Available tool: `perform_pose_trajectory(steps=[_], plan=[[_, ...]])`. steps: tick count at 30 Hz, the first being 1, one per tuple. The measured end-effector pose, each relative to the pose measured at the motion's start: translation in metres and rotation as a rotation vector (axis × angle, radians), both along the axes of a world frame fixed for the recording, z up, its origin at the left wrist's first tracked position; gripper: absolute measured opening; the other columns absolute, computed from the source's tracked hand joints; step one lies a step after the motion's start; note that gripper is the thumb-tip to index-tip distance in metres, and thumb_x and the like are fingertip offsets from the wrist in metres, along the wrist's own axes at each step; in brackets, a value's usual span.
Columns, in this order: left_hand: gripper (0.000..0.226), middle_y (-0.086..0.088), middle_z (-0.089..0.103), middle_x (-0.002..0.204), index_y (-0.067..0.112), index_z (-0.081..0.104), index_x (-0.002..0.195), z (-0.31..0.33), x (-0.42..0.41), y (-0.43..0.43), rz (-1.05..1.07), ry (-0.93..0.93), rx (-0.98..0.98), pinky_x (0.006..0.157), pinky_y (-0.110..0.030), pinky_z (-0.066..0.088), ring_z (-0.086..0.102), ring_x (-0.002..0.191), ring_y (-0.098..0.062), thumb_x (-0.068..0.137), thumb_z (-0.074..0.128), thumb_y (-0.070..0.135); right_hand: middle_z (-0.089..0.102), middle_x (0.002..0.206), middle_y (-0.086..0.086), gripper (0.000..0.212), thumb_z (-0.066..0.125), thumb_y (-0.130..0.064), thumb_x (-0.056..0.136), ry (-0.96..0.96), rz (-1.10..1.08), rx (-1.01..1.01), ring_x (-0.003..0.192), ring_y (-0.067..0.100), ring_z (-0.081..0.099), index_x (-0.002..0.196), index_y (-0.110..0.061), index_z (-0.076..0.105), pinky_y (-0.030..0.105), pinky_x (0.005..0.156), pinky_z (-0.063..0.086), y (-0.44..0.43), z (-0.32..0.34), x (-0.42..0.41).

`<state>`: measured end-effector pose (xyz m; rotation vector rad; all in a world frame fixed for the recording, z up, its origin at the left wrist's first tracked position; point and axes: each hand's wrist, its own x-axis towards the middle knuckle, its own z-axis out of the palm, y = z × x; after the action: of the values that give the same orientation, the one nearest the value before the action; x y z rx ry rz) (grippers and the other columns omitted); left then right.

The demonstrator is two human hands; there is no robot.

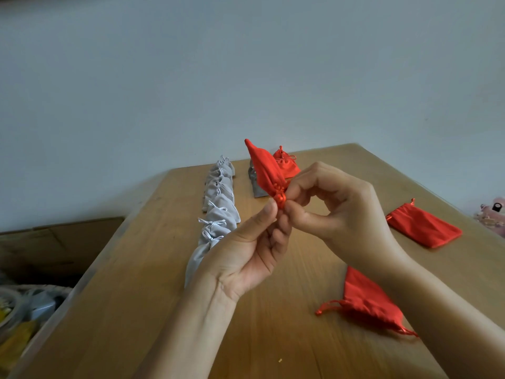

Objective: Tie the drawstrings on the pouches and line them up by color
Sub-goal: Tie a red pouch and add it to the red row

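A red pouch [263, 166] is held up above the wooden table [153, 283], its gathered neck pointing down toward me. My left hand [254, 242] pinches the red drawstring at the neck from below, and my right hand [330, 203] pinches it from the right. A row of several tied grey pouches [218, 203] runs away from me at centre left. At the far end sit a tied red pouch [285, 162] and a darker grey pouch [257, 187]. Two loose red pouches lie flat: one [423, 227] at the right, one [369, 302] under my right forearm.
A cardboard box [54, 242] stands past the table's left edge, with a basket of small items [24, 310] below it. A pink object [492, 214] sits at the far right edge. A plain wall rises behind the table.
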<state>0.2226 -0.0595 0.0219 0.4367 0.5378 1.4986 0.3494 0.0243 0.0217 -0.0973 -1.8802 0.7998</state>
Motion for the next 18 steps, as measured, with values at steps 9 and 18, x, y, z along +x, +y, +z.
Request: perform_pose_trajectory(steps=[9, 18], plan=[[0.014, 0.000, 0.068, 0.061, 0.011, 0.075, 0.061, 0.007, 0.013, 0.001, 0.285, 0.282, 0.005, 0.046, -0.010, 0.048, 0.063, 0.051, -0.003, 0.069, 0.064, 0.011, 0.067, 0.075, 0.005, 0.009, 0.073, -0.006, 0.078, 0.060, 0.199, -0.365, 0.072, 0.016, 0.063, 0.081, -0.005, 0.064, 0.027, 0.070, 0.052, 0.005, -0.006, -0.004], [0.016, -0.001, 0.068, 0.063, 0.004, 0.074, 0.075, 0.011, 0.014, -0.003, 0.279, 0.285, -0.029, 0.049, -0.011, 0.051, 0.064, 0.052, -0.004, 0.066, 0.065, 0.014, 0.068, 0.075, 0.004, 0.008, 0.066, -0.005, 0.075, 0.110, 0.256, -0.448, 0.070, 0.013, 0.065, 0.080, -0.001, 0.061, 0.022, 0.071, 0.055, 0.001, -0.005, -0.006]])
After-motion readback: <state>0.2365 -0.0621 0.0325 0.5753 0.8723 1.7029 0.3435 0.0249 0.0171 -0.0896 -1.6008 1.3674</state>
